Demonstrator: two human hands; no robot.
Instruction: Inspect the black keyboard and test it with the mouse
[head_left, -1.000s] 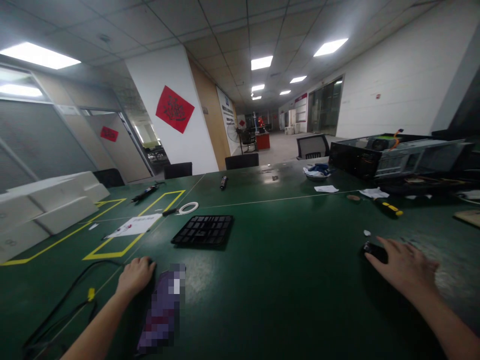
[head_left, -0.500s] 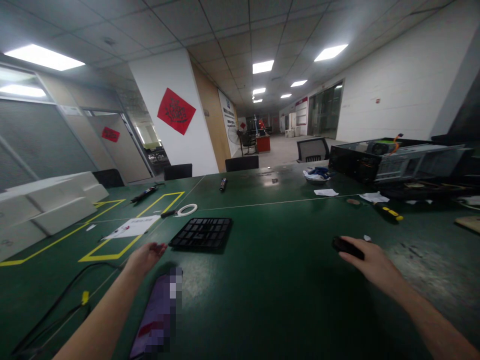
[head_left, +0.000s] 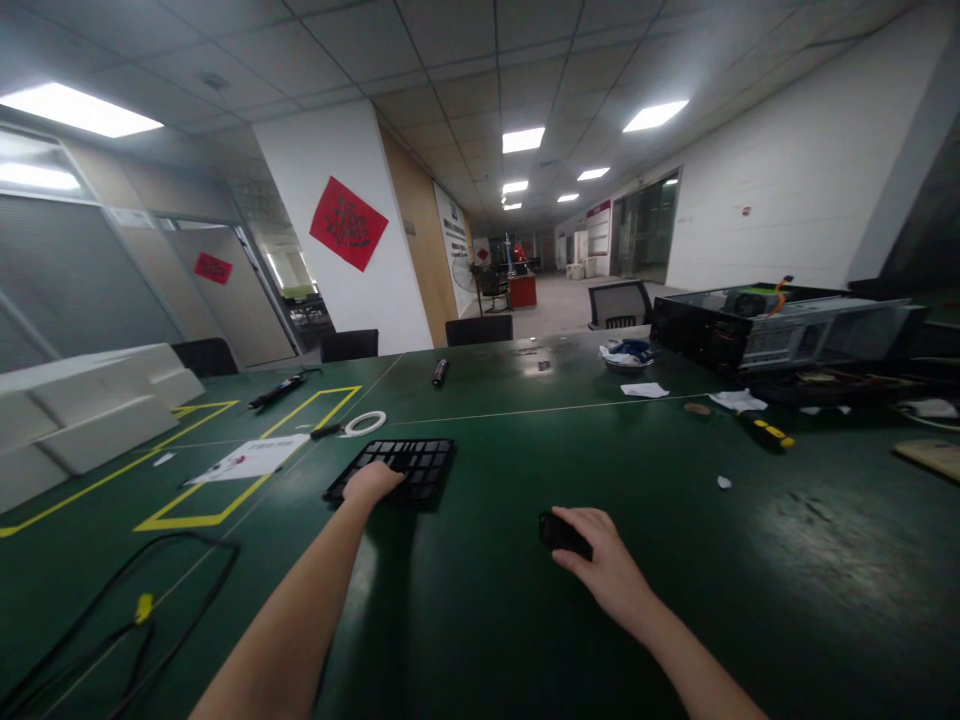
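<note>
A flat black tray (head_left: pixel 431 460) with a grid of compartments lies on the green table. My left hand (head_left: pixel 373 482) is over its near edge, fingertips bent down into the tray. Those fingers are mostly hidden, so I cannot tell whether they grip anything. To the right, just above the tabletop, my right hand (head_left: pixel 600 545) is closed on a small black block-like object (head_left: pixel 564 535), with the thumb on the near side and the fingers on the far side. My left forearm covers the spot where a phone with a purple screen lay.
Behind the tray lies a white ring with a black handle (head_left: pixel 365 424). A paper sheet (head_left: pixel 251 460) and black cable (head_left: pixel 187 535) are at left, near white boxes (head_left: pixel 112 430). An open computer case (head_left: pixel 705 335), a bowl (head_left: pixel 626 362) and a yellow-black tool (head_left: pixel 769 432) stand or lie at right.
My left hand has moved right and onto the tray. My right hand has moved left across the table with the small black object in it. The purple-screened phone is now hidden.
</note>
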